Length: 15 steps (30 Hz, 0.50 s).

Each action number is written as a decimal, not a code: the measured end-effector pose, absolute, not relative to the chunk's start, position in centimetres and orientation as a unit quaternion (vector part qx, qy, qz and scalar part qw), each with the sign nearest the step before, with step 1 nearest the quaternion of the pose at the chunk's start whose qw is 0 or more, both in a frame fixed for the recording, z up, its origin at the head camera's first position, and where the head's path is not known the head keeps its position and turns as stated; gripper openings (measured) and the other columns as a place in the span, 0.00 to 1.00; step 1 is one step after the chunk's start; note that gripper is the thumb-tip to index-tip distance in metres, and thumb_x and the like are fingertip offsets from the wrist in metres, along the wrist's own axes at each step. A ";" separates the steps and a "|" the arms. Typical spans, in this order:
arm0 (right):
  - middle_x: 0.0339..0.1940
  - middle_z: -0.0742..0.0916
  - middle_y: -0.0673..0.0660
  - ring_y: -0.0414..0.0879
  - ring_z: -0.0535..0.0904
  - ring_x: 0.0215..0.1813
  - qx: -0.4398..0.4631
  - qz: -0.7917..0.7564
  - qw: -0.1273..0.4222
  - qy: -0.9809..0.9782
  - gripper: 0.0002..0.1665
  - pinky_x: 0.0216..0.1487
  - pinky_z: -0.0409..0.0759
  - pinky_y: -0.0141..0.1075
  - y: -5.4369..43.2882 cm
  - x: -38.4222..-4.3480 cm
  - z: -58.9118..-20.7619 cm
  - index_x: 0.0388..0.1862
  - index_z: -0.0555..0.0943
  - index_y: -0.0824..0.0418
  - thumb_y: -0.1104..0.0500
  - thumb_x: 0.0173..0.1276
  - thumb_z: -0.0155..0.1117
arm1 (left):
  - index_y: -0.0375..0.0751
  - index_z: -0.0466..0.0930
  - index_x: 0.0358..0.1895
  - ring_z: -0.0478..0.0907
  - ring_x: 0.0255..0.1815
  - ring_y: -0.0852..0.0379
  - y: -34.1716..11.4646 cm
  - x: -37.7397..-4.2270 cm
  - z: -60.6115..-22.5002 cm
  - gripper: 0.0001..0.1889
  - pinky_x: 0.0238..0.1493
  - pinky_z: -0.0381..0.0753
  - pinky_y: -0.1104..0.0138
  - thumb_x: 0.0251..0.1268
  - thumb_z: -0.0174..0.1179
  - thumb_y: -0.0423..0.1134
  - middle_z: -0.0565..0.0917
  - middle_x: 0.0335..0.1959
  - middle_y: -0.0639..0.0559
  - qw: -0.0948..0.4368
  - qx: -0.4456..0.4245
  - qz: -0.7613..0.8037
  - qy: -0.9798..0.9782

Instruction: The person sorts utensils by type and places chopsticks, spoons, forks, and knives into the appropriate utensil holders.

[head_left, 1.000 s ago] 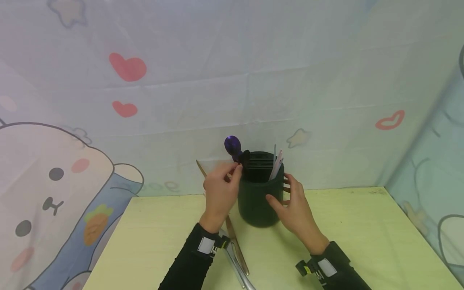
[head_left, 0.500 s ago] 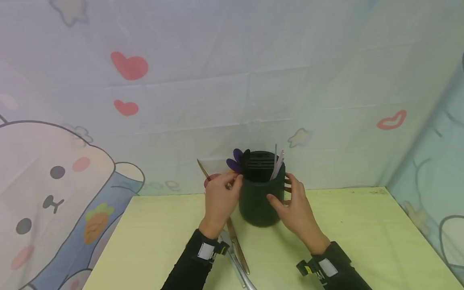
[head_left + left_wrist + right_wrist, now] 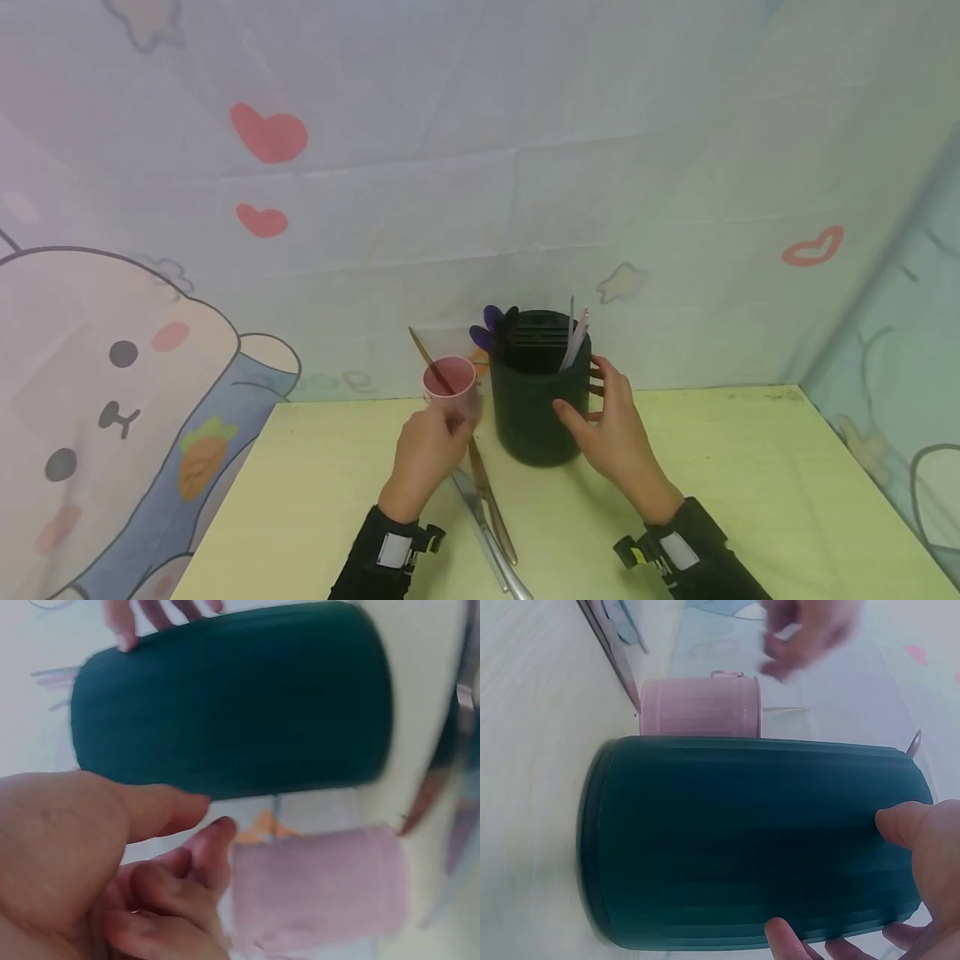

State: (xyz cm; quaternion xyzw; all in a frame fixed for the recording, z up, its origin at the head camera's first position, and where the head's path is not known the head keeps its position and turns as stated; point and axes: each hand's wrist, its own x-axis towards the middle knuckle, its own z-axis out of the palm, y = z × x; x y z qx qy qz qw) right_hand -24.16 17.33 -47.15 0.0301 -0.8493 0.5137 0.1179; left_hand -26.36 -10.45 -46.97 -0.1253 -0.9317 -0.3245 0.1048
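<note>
Head view, from the left: a printed bear (image 3: 123, 400) fills the backdrop cloth (image 3: 390, 108) beside the pale table (image 3: 315, 492). Next comes the left hand (image 3: 426, 458), released, its fingers loosely bent around nothing, just in front of and apart from a pink cup (image 3: 701, 709). A thin brown stick (image 3: 425, 351) leans in that cup. Silver cutlery (image 3: 471, 498) and a copper-coloured knife (image 3: 492, 512) lie nearer the person. Beside the cup, the dark green holder (image 3: 536, 417) stands upright on the table, purple spoons (image 3: 482, 338) at its left rim and pale sticks (image 3: 576, 337) leaning at its right. The right hand (image 3: 618, 429) grasps the holder's right side, thumb across the front.
</note>
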 end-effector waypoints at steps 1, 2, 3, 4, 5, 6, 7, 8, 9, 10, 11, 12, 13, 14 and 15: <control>0.84 0.66 0.69 0.68 0.74 0.80 0.029 0.514 0.117 -0.849 0.53 0.67 0.87 0.61 17.3 -24.2 -47.1 0.91 0.53 0.56 0.47 0.80 0.72 | 0.40 0.87 0.30 0.73 0.20 0.60 -10.8 -26.3 -47.4 0.12 0.21 0.71 0.68 0.75 0.68 0.40 0.83 0.21 0.51 0.090 -0.120 -0.321 -0.935; 0.84 0.66 0.69 0.68 0.74 0.80 0.028 0.515 0.116 -0.849 0.53 0.67 0.87 0.61 17.3 -24.1 -47.1 0.91 0.53 0.56 0.47 0.80 0.72 | 0.39 0.87 0.32 0.74 0.20 0.60 -11.2 -26.2 -47.9 0.11 0.22 0.72 0.68 0.75 0.68 0.40 0.84 0.22 0.51 0.077 -0.115 -0.315 -0.939; 0.84 0.66 0.69 0.68 0.74 0.80 0.027 0.515 0.115 -0.849 0.53 0.67 0.87 0.61 17.3 -24.1 -47.1 0.91 0.52 0.56 0.47 0.80 0.72 | 0.39 0.88 0.33 0.75 0.21 0.59 -11.5 -26.2 -48.2 0.11 0.22 0.73 0.67 0.75 0.68 0.40 0.84 0.23 0.51 0.065 -0.111 -0.309 -0.942; 0.84 0.66 0.69 0.68 0.74 0.80 0.027 0.515 0.115 -0.849 0.53 0.67 0.87 0.60 17.4 -24.1 -47.1 0.91 0.52 0.56 0.48 0.80 0.72 | 0.38 0.88 0.34 0.75 0.22 0.59 -11.8 -26.2 -48.6 0.10 0.22 0.74 0.67 0.74 0.68 0.40 0.85 0.23 0.50 0.055 -0.108 -0.304 -0.945; 0.84 0.66 0.69 0.68 0.74 0.80 0.026 0.516 0.114 -0.849 0.53 0.67 0.87 0.60 17.4 -24.1 -47.1 0.91 0.52 0.56 0.48 0.80 0.72 | 0.39 0.88 0.34 0.76 0.22 0.59 -12.0 -26.1 -48.9 0.10 0.23 0.73 0.67 0.74 0.68 0.41 0.85 0.24 0.51 0.045 -0.104 -0.300 -0.947; 0.84 0.66 0.69 0.67 0.74 0.80 0.026 0.516 0.114 -0.849 0.53 0.67 0.87 0.60 17.4 -24.1 -47.1 0.91 0.52 0.57 0.48 0.80 0.72 | 0.39 0.88 0.34 0.76 0.22 0.59 -12.3 -26.1 -49.1 0.10 0.23 0.73 0.67 0.74 0.68 0.41 0.84 0.23 0.52 0.039 -0.102 -0.295 -0.949; 0.84 0.66 0.69 0.68 0.73 0.80 0.027 0.516 0.114 -0.849 0.53 0.67 0.87 0.60 17.4 -24.1 -47.1 0.91 0.52 0.57 0.48 0.80 0.72 | 0.40 0.87 0.32 0.75 0.22 0.59 -12.5 -26.0 -49.3 0.10 0.23 0.72 0.67 0.73 0.68 0.40 0.83 0.22 0.53 0.032 -0.101 -0.293 -0.950; 0.84 0.66 0.69 0.68 0.74 0.80 0.027 0.516 0.115 -0.849 0.53 0.67 0.87 0.61 17.3 -24.1 -47.1 0.91 0.52 0.57 0.48 0.80 0.72 | 0.40 0.85 0.29 0.73 0.21 0.60 -12.7 -26.0 -49.5 0.12 0.22 0.69 0.68 0.73 0.68 0.40 0.80 0.20 0.55 0.026 -0.102 -0.289 -0.951; 0.84 0.66 0.69 0.68 0.73 0.81 0.028 0.516 0.115 -0.849 0.53 0.67 0.87 0.61 17.3 -24.1 -47.1 0.91 0.52 0.57 0.48 0.80 0.72 | 0.42 0.83 0.25 0.71 0.19 0.60 -12.9 -25.9 -49.6 0.14 0.21 0.66 0.68 0.73 0.68 0.39 0.76 0.18 0.56 0.017 -0.102 -0.287 -0.952; 0.84 0.66 0.69 0.68 0.73 0.80 0.028 0.516 0.115 -0.848 0.53 0.67 0.87 0.61 17.3 -24.1 -47.1 0.91 0.52 0.57 0.48 0.80 0.72 | 0.43 0.80 0.21 0.68 0.18 0.61 -13.1 -25.8 -49.8 0.17 0.20 0.64 0.69 0.72 0.68 0.39 0.72 0.16 0.58 0.009 -0.105 -0.284 -0.953; 0.84 0.67 0.69 0.68 0.73 0.80 0.029 0.516 0.116 -0.848 0.53 0.67 0.87 0.61 17.3 -24.1 -47.1 0.91 0.52 0.57 0.48 0.80 0.72 | 0.45 0.77 0.18 0.66 0.17 0.62 -13.3 -25.8 -50.0 0.20 0.20 0.60 0.69 0.72 0.69 0.39 0.69 0.15 0.60 -0.004 -0.103 -0.277 -0.955; 0.84 0.67 0.69 0.68 0.74 0.80 0.029 0.515 0.116 -0.849 0.53 0.67 0.87 0.61 17.3 -24.1 -47.1 0.91 0.52 0.57 0.48 0.80 0.72 | 0.46 0.74 0.16 0.64 0.17 0.62 -13.5 -25.7 -50.2 0.23 0.20 0.58 0.70 0.72 0.69 0.39 0.66 0.14 0.61 -0.017 -0.105 -0.270 -0.957; 0.84 0.67 0.69 0.68 0.74 0.80 0.030 0.515 0.116 -0.849 0.53 0.67 0.87 0.61 17.3 -24.1 -47.1 0.91 0.52 0.57 0.48 0.80 0.72 | 0.48 0.71 0.14 0.62 0.17 0.62 -13.7 -25.7 -50.4 0.25 0.20 0.56 0.69 0.72 0.69 0.39 0.63 0.13 0.62 -0.034 -0.106 -0.263 -0.958; 0.84 0.67 0.69 0.68 0.74 0.80 0.030 0.515 0.116 -0.849 0.53 0.67 0.87 0.61 17.3 -24.1 -47.0 0.91 0.52 0.56 0.47 0.80 0.72 | 0.48 0.70 0.13 0.60 0.17 0.62 -13.8 -25.7 -50.7 0.27 0.21 0.55 0.69 0.72 0.70 0.40 0.62 0.13 0.62 -0.051 -0.109 -0.255 -0.959; 0.84 0.67 0.69 0.67 0.74 0.80 0.030 0.515 0.116 -0.848 0.53 0.67 0.87 0.61 17.3 -24.1 -47.0 0.91 0.52 0.56 0.47 0.80 0.72 | 0.49 0.69 0.12 0.60 0.17 0.62 -13.9 -25.7 -50.9 0.27 0.21 0.55 0.69 0.71 0.70 0.41 0.62 0.13 0.62 -0.067 -0.110 -0.247 -0.960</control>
